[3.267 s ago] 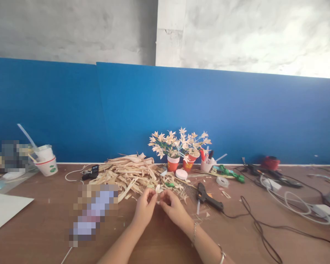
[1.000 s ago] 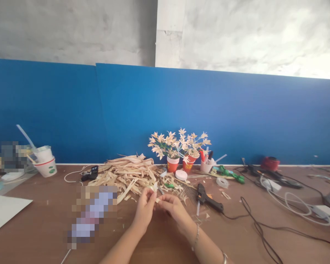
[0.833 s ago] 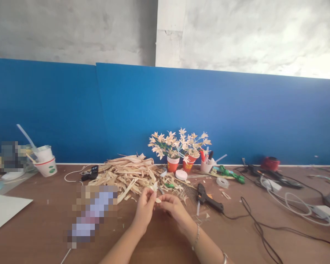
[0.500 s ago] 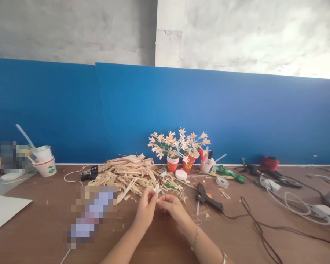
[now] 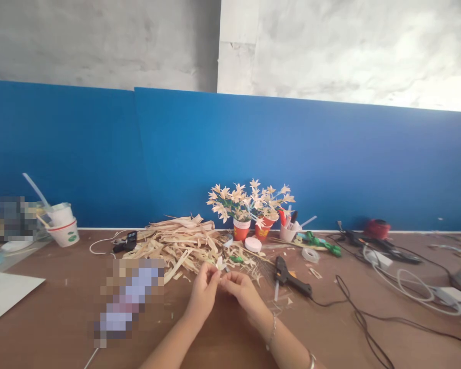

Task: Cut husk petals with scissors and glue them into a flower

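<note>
A small pale flower (image 5: 219, 263) stands up between the fingertips of my left hand (image 5: 205, 290), which is closed in a pinch on it. Close beside it on the right, my right hand (image 5: 239, 289) is also pinched, its fingertips at the flower's base; whatever they grip is too small to make out. Beyond both hands lies a pile of pale dried husk strips (image 5: 184, 236). Behind, pale flowers stand in two red paper cups (image 5: 241, 230). To the right of my right hand a black glue gun (image 5: 292, 278) lies on the brown table (image 5: 223, 338).
At the left stand a white cup (image 5: 64, 233) with a straw and a pale sheet (image 5: 7, 294). A round white lid (image 5: 253, 244), a tape roll (image 5: 310, 254) and a pen cup (image 5: 288, 233) are at the back. Black cables (image 5: 363, 320) cross the right side.
</note>
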Demonstrator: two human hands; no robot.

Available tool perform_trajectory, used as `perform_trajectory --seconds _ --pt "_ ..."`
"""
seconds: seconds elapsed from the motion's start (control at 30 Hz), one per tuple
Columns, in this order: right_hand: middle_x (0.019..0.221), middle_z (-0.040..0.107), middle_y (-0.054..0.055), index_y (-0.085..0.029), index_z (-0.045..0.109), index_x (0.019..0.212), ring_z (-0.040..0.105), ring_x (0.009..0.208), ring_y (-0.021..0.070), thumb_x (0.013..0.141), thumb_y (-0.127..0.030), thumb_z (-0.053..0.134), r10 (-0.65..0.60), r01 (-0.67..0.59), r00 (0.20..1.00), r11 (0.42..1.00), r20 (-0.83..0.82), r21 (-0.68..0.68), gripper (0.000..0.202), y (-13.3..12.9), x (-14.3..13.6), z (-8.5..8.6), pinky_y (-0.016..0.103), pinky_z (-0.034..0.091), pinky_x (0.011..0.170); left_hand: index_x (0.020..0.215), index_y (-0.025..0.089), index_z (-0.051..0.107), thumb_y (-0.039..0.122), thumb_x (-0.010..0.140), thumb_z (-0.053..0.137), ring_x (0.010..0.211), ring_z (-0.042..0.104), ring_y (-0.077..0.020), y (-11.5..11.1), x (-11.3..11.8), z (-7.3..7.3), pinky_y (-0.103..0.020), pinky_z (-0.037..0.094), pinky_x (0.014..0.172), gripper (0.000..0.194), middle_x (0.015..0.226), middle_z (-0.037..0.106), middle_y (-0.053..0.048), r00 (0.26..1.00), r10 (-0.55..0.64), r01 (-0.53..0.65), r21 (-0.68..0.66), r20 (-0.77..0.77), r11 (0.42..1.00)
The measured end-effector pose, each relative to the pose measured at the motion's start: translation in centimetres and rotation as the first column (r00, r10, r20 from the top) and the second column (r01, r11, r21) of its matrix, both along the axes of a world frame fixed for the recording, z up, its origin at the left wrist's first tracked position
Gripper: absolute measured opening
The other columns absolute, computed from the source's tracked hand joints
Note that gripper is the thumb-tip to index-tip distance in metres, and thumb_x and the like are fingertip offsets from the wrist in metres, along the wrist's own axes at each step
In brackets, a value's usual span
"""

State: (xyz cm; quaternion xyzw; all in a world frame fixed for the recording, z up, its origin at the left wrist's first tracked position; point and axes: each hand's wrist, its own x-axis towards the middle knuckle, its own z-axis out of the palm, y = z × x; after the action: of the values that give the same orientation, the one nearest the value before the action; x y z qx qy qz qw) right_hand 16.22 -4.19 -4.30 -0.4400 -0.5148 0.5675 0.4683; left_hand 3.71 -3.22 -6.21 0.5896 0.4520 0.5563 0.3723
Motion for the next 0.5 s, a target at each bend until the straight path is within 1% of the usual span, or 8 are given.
perform_trajectory --seconds 0.13,0.23,0.37,0.5 --pt "0.046 0.042 -0.006 -0.016 0.048 0.053 0.032 0.046 0.0063 0.060 -0.038 0.064 -0.086 0.080 0.986 0.995 0.141 0.053 0.028 0.2 -0.2 -0.2 0.021 0.025 0.047 0.076 0.020 0.050 0.033 0.082 0.046 0.066 0.055 -0.0171 -0.5 0.0 0.3 -0.028 0.042 0.063 0.015 0.069 0.057 -0.001 0.987 0.053 -0.039 0.096 -0.153 0.995" --pt "0.047 0.043 -0.006 -0.016 0.047 0.052 0.034 0.047 0.0071 0.064 -0.034 0.058 -0.163 0.128 0.955 0.980 0.247 0.152 0.024 0.2 -0.4 -0.3 0.021 0.027 0.047 0.075 0.021 0.049 0.030 0.083 0.043 0.065 0.056 -0.0178 -1.0 0.2 0.7 -0.029 0.043 0.062 0.014 0.068 0.058 -0.001 0.976 0.085 -0.060 0.126 -0.201 0.990" --pt "0.050 0.051 -0.003 -0.017 0.049 0.053 0.042 0.050 0.0095 0.064 -0.024 0.055 -0.308 0.208 0.856 0.941 0.415 0.267 0.014 -0.3 -0.9 0.0 0.021 0.031 0.049 0.073 0.021 0.047 0.029 0.083 0.042 0.068 0.057 -0.0193 -1.3 0.7 0.7 -0.030 0.043 0.064 0.014 0.070 0.059 -0.003 0.963 0.143 -0.113 0.140 -0.229 0.984" --pt "0.051 0.055 -0.001 -0.019 0.048 0.053 0.047 0.049 0.0119 0.063 -0.024 0.055 -0.385 0.269 0.753 0.920 0.534 0.283 0.014 -0.9 -1.3 0.4 0.022 0.031 0.049 0.072 0.022 0.047 0.027 0.082 0.041 0.070 0.058 -0.0208 -1.4 0.9 0.5 -0.032 0.044 0.066 0.013 0.072 0.059 -0.004 0.952 0.172 -0.137 0.151 -0.254 0.979"
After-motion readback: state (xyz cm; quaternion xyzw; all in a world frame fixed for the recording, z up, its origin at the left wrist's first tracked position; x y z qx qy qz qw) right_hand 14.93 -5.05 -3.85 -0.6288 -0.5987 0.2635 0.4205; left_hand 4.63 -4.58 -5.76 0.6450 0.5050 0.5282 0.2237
